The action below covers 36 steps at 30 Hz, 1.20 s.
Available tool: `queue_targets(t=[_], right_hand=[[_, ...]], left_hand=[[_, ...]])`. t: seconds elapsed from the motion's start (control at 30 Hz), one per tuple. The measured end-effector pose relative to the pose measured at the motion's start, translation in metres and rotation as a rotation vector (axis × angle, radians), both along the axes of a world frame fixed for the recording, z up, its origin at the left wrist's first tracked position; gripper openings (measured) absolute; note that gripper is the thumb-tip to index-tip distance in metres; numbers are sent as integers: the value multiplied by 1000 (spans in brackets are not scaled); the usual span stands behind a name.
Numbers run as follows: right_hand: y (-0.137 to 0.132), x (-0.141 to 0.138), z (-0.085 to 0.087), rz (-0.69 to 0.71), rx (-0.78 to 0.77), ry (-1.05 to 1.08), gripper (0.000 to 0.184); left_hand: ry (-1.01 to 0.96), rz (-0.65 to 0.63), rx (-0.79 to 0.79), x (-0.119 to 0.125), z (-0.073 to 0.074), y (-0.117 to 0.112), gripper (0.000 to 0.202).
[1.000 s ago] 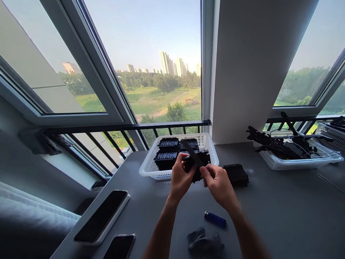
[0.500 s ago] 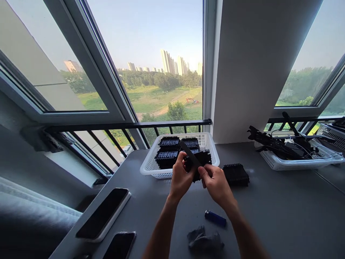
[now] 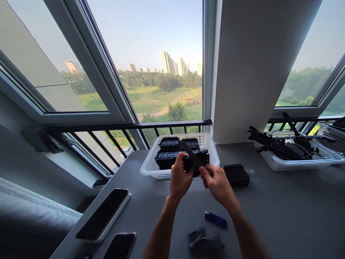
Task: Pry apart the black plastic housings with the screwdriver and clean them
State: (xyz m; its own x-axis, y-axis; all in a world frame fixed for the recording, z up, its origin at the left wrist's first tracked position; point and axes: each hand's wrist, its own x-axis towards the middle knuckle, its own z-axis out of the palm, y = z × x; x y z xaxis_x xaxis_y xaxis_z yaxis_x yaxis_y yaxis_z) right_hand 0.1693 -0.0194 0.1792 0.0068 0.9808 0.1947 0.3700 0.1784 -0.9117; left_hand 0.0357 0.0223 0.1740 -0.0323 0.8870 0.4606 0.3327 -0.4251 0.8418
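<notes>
My left hand (image 3: 179, 178) is closed around a black ribbed plastic block (image 3: 198, 160), held above the grey table (image 3: 283, 216) just in front of a white basket (image 3: 151, 165). My right hand (image 3: 217, 182) pinches the lower end of a thin black strip (image 3: 191, 153) that slants up and left across the block. Several more black blocks (image 3: 168, 151) lie inside the basket. One further black block (image 3: 236, 175) lies on the table just right of my right hand.
A blue lighter (image 3: 215, 219) and a crumpled grey cloth (image 3: 205, 243) lie near my forearms. Two phones (image 3: 104, 213) (image 3: 120, 246) rest at the table's left edge. A second white basket (image 3: 296, 162) with black parts and cables stands at the right. A black railing (image 3: 129, 126) and windows run behind.
Both hands with the block and strip have stayed almost in place, lifting very slightly; the grips are unchanged.
</notes>
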Motion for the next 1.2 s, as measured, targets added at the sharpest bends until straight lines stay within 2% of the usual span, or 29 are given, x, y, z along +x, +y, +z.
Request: queue_targets(t=[0.27, 0.43, 0.63, 0.77, 0.87, 0.93, 1.07, 1.13, 1.2], right_hand=[[0, 6, -3, -213, 65, -137, 39], [-2, 4, -2, -160, 42, -180, 38], [-2, 6, -2, -348, 64, -343, 31], [-3, 7, -2, -306, 90, -332, 33], [-3, 10, 0, -380, 90, -250, 34], [-5, 10, 2, -303, 60, -136, 38], [-10, 2, 7, 94, -99, 64, 41], [-11, -3, 8, 128, -121, 55, 40], [-10, -4, 8, 73, -93, 15, 40]], left_hand=[[-46, 18, -56, 1, 0, 1, 25], [-27, 22, -42, 0, -1, 2, 25], [-34, 22, -70, 0, -3, 3, 28], [-43, 25, -85, 0, 0, 2, 29], [-76, 10, -97, 0, 3, 1, 30], [-79, 6, -89, 0, 3, 0, 29], [-45, 2, -65, 1, 0, 0, 27], [-30, -2, -58, 1, -1, 0, 27], [-38, -9, -56, 0, -1, 0, 27]])
